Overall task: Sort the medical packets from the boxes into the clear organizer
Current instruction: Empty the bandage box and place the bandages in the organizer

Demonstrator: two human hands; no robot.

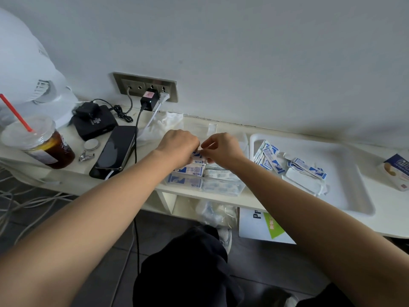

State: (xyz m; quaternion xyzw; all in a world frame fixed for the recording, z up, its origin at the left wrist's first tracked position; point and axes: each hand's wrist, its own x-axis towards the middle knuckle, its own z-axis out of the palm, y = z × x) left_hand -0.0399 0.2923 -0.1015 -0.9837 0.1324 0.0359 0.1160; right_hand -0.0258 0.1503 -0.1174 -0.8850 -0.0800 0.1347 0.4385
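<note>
My left hand (177, 145) and right hand (223, 147) meet over the far end of the clear organizer (235, 191). Both are closed on one packet stack (198, 156). The left fingers are curled round its left end. The right thumb and forefinger pinch its right end.

Position of the work: the packet stack is held between the two hands, with its long axis running left to right. The organizer lies directly beneath and slightly nearer to me. Its left compartment holds blue-printed packets (184, 180) laid in the same left-right direction. Its right compartment holds paler packets (221, 173).

Governing relation: the target slot is straight down from the grip, on the left side. The left hand is the nearer one to that compartment. I judge the next move to be a short lowering with the axis kept unchanged, so the stack seats parallel to those already filed.

Remaining supply: loose packets (270, 160) lie on the white tray (354, 196) to the right, nearer my right hand. A box (396, 171) stands at the far right.
</note>
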